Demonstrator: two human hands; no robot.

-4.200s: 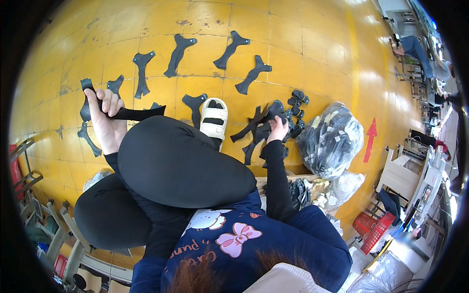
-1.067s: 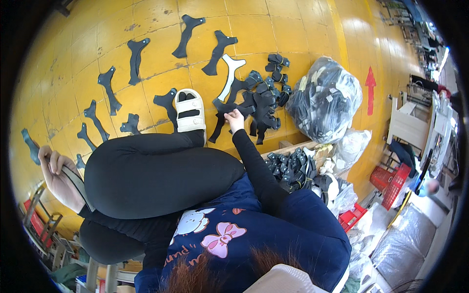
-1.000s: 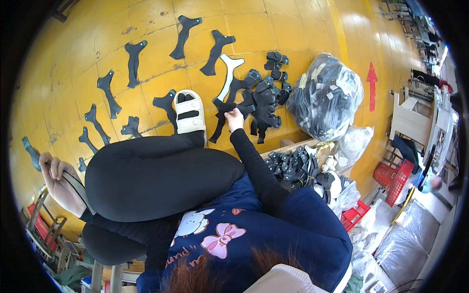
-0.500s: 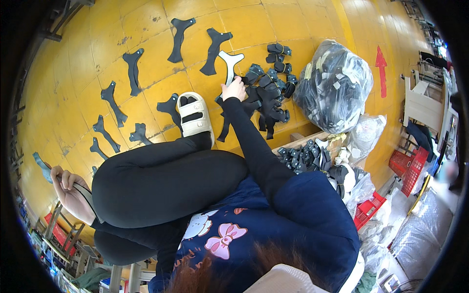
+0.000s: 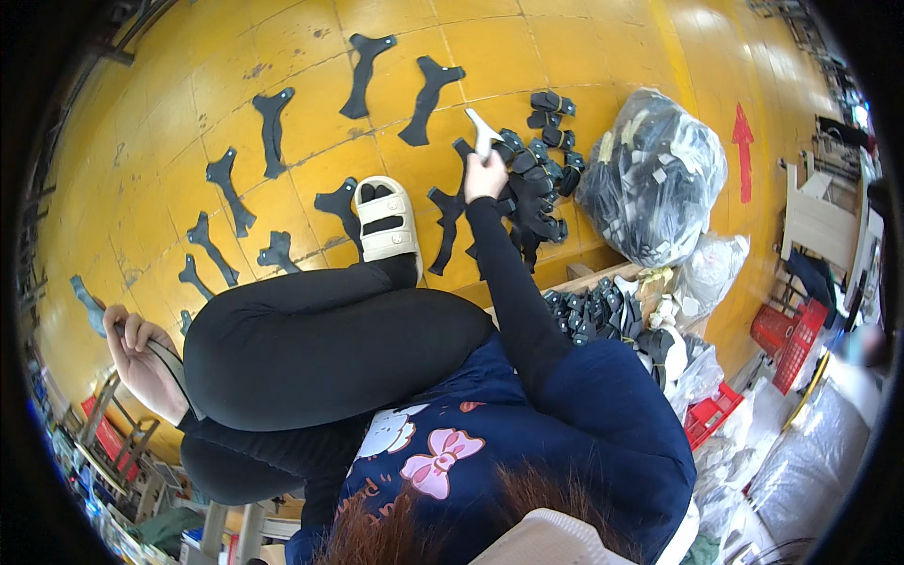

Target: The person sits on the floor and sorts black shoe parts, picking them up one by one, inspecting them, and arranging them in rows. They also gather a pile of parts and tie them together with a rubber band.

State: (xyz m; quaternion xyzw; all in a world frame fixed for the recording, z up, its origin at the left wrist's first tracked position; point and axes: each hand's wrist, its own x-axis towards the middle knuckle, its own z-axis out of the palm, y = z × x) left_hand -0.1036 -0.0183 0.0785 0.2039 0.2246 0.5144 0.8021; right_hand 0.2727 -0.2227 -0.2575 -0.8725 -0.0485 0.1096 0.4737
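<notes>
My right hand reaches down to the floor, fingers closed round a white fork-ended piece, seen nearly edge-on. Right beside that hand lies a heap of dark fork-ended pieces, some in banded bundles. To its left a dark piece rests on the floor. My left hand is by my knee at the far left, fingers closed on a thin dark grey strip. A grey piece shows beyond its fingertips; whether it joins the strip I cannot tell.
Single dark fork-ended pieces lie spaced out over the yellow tiled floor. My sandalled foot stands among them. At the right are a large stuffed clear bag, a box of dark pieces and red baskets.
My right hand has moved to the right with the white piece, which has turned from showing its full fork to nearly edge-on. My left hand keeps its hold. The view has shifted slightly.
</notes>
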